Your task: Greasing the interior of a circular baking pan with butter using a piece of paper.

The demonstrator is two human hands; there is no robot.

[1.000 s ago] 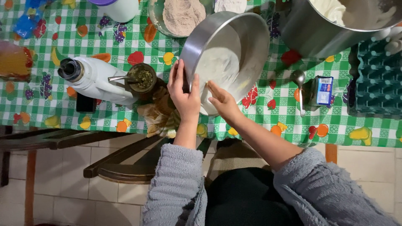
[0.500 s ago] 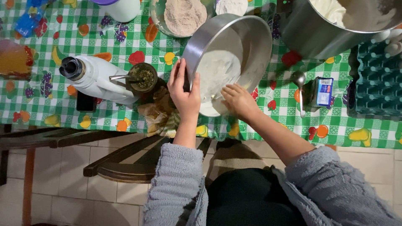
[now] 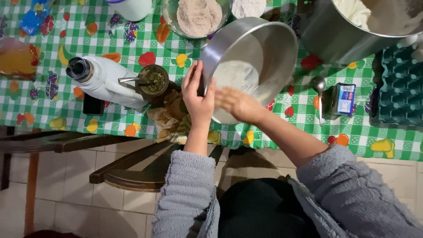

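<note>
The steel bowl (image 3: 260, 53) sits tilted on the counter (image 3: 132, 119) at about 12 o'clock from the person, with white flour (image 3: 235, 75) heaped in its lower side. Left hand (image 3: 198, 94) grips the rim, fingers wrapped around the edge. Right hand (image 3: 238, 103) is inside at the lower rim, blurry, fingers spread flat. At 11 o'clock there's a glass bowl (image 3: 198, 17) of brownish flour; at 1 o'clock a big pot (image 3: 335, 39) with white dough. Compared with half a second ago, the right hand has slid further into the bowl.

White thermos (image 3: 105, 81) lying on checkered worktop (image 3: 88, 48); mate cup (image 3: 153, 80) beside it. Spoon (image 3: 320, 94), green egg tray (image 3: 401, 88), large pot (image 3: 352, 26).
</note>
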